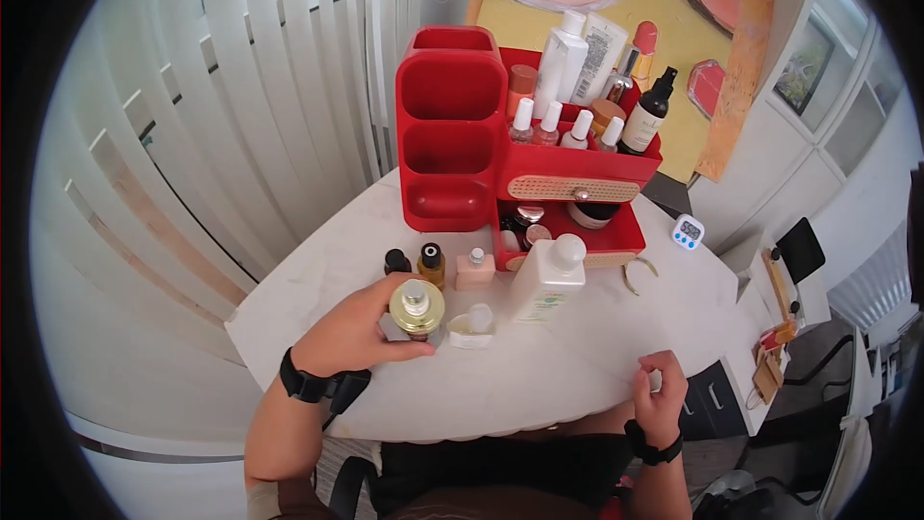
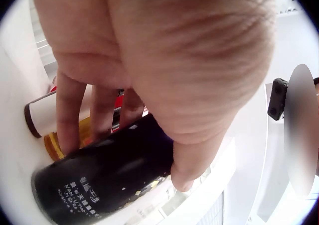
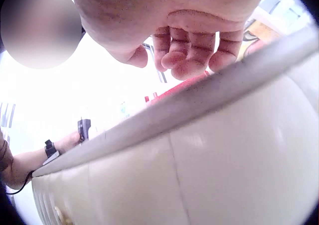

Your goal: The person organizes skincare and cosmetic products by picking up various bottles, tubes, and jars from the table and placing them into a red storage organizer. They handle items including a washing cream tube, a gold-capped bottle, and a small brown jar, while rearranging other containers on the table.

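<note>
My left hand (image 1: 348, 329) grips a dark bottle with a gold collar (image 1: 417, 308) over the left of the white table. White lettering runs along this dark bottle (image 2: 94, 180) in the left wrist view, with fingers on one side and the thumb on the other. Just behind it stand an amber bottle with a black cap (image 1: 432, 268) and another dark-capped bottle (image 1: 396, 261). A pink perfume bottle (image 1: 474, 273) and a small clear-and-white container (image 1: 472, 327) are to its right. Loosely curled and holding nothing, my right hand (image 1: 660, 393) is by the table's front edge.
A red organizer (image 1: 452, 207) with bottles and nail polishes stands at the back, its lower drawer (image 1: 616, 255) pulled out. In front of it is a large white bottle (image 1: 549, 284). A white timer (image 1: 687, 232) and a thin curved band (image 1: 642, 277) lie to the right.
</note>
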